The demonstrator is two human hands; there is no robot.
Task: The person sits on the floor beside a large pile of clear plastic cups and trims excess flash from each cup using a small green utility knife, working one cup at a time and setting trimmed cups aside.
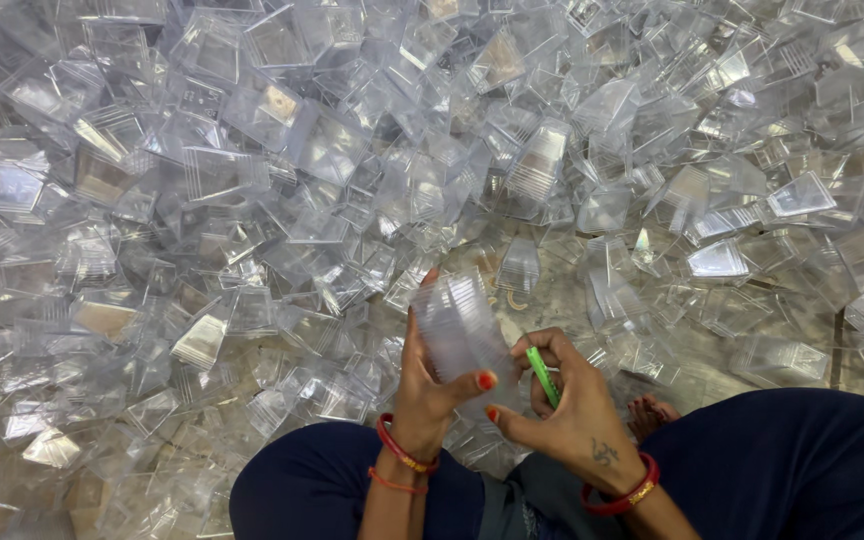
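My left hand (424, 385) grips a stack of clear plastic containers (462, 325), held upright just in front of my lap. My right hand (572, 405) is beside it, fingers curled around a thin green stick-like tool (542, 375), with the thumb touching the lower edge of the stack. Both wrists wear red bangles. My knees in dark blue cloth (802, 460) frame the bottom of the view, and toes (652, 412) show next to the right hand.
A huge heap of loose clear plastic containers (352, 170) covers the floor ahead and to both sides. A small patch of bare stone floor (552, 290) shows just beyond my hands.
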